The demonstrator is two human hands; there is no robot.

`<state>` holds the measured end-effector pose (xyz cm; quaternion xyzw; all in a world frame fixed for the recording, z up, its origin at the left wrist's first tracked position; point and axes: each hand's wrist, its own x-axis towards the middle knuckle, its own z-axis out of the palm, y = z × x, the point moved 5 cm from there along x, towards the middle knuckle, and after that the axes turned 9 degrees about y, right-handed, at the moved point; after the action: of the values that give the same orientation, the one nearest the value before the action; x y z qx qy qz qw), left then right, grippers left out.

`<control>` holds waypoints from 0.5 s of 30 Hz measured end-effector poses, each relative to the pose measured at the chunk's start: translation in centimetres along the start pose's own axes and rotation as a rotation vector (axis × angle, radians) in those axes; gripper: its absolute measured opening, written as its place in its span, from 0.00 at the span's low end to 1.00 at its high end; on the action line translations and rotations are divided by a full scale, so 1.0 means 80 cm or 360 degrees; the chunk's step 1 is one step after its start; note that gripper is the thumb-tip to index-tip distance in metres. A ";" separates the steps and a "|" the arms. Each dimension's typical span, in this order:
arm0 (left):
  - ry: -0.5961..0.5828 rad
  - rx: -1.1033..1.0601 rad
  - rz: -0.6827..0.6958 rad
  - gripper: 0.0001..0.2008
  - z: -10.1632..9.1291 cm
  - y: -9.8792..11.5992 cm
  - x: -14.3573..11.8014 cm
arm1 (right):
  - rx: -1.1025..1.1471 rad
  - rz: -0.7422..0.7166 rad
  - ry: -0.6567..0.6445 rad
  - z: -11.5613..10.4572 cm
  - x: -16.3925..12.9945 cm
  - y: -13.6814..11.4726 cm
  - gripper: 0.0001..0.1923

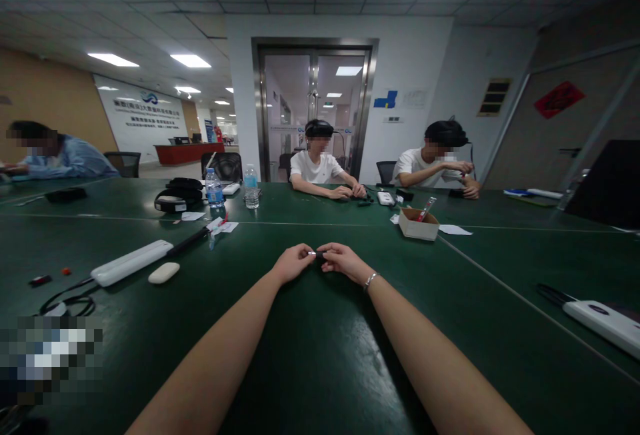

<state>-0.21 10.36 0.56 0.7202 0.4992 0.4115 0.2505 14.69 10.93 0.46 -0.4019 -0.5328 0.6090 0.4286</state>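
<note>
Over the green table, both hands meet at a small dark stick-like piece with a bright, silvery end. The fingertips of my left hand pinch the silvery end. My right hand, with a silver bracelet at its wrist, grips the dark end between thumb and fingers. The piece lies roughly level between the two hands. Fingers cover much of it, and it is too small to tell its exact kind.
To the left lie a white power strip, a white oval object and black cable. Water bottles stand farther back. A small cardboard box sits ahead right. Two people in headsets sit opposite; another white strip lies at right.
</note>
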 end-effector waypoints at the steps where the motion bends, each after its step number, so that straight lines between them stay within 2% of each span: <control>1: -0.0008 0.0002 -0.0001 0.18 0.000 0.000 0.000 | 0.0004 0.0005 0.0000 0.000 0.000 0.000 0.07; 8: -0.0010 -0.0054 -0.0015 0.18 -0.001 0.002 -0.001 | 0.0113 0.0016 0.0062 -0.002 0.001 0.001 0.12; 15: 0.0021 -0.0080 -0.0041 0.17 0.000 0.001 -0.001 | 0.0123 -0.0004 0.0084 -0.003 0.001 0.002 0.12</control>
<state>-0.18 10.28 0.62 0.7045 0.4995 0.4256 0.2704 14.88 11.11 0.27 -0.4002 -0.4979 0.6177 0.4586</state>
